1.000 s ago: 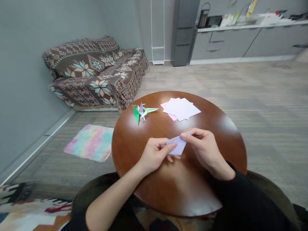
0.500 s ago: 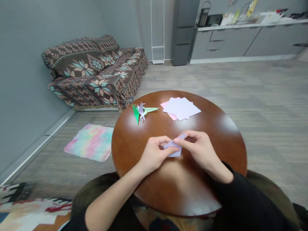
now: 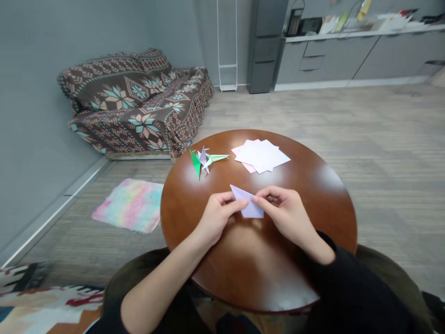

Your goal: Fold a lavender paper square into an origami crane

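the left grip [image 3: 219, 214] and right grip [image 3: 284, 212] both pinch the purple paper [image 3: 253, 212] over the bench [image 3: 313, 185]; it looks light, thin and easy to crease; best held softly by the edges

Lilac paper [image 3: 253, 212] part-hidden, counter [image 3: 347, 35] cut off

Patterned sofa [image 3: 139, 104], fluffy pastel rug [image 3: 129, 204], tall fridge [image 3: 264, 48], grey cabinets [image 3: 339, 60]
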`<action>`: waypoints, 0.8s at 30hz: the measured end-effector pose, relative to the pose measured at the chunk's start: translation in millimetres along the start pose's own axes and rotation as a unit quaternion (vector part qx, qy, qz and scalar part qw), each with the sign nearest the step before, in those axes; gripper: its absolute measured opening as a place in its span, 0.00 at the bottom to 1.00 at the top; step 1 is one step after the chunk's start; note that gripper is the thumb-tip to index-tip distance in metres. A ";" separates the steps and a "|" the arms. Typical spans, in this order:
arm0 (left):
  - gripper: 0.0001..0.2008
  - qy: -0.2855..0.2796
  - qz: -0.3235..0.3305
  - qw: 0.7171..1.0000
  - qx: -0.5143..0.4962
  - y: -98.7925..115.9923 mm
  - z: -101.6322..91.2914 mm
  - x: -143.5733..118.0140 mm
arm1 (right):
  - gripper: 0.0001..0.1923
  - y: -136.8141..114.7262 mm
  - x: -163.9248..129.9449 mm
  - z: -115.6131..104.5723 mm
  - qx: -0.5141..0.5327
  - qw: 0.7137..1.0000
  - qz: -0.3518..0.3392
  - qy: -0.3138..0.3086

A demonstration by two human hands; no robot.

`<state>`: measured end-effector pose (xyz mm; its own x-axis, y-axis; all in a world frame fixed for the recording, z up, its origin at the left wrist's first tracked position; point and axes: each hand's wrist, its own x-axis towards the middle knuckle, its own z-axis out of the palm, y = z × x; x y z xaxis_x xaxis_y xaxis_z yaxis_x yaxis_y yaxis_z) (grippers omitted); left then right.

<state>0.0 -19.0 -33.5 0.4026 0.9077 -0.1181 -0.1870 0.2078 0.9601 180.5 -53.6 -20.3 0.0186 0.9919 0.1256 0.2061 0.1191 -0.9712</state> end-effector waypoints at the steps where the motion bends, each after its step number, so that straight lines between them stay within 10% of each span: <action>1: 0.11 -0.004 0.006 1.000 0.014 0.5 0.2 -0.6 | 0.14 0.5 0.2 -0.9 0.001 1.000 -0.001 0.002; 11: 0.10 0.090 0.098 0.988 0.083 3.9 -0.4 0.7 | 0.15 3.7 3.2 -2.6 0.071 0.996 0.042 -0.016; 24: 0.06 0.076 0.182 0.975 0.103 8.8 3.5 -4.0 | 0.07 -5.0 -5.4 -0.2 -0.047 0.982 -0.182 0.027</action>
<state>0.0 -22.1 -23.7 0.2021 0.9546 0.2188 -0.1032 -0.2014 0.9741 179.5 -59.5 -16.1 -0.0220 0.8800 0.4745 0.2986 0.4587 -0.8369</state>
